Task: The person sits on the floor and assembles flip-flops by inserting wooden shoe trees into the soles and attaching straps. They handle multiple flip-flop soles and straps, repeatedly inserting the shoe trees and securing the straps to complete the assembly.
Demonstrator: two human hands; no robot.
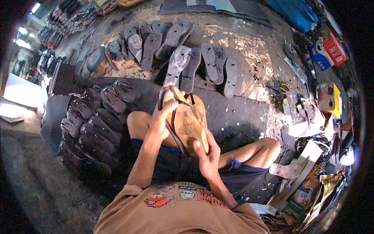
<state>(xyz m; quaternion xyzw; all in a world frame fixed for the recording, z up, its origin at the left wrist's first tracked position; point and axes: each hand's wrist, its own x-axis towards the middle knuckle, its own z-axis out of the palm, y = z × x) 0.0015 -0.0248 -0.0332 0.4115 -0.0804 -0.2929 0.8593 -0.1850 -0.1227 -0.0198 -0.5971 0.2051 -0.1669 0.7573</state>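
Up over my lap I hold a worn yellow-brown wooden shoe last [189, 123], tilted, with its toe pointing away from me. A dark sandal [176, 136] sits along its left side, its black strap crossing near the toe. My left hand [163, 113] is closed around the toe end, thumb on the wood by the strap. My right hand [209, 156] grips the heel end, its thumb on the wood. Behind it, a second wooden last [200, 109] shows in part; what supports it is hidden.
Several dark sandal soles [151, 50] lie ahead on the floor. Finished-looking black sandals [99, 134] stand in rows at my left. On the right are yellow-handled scissors [285, 87], a red and white box [334, 48], a yellow box [331, 99] and a long pale board [298, 171].
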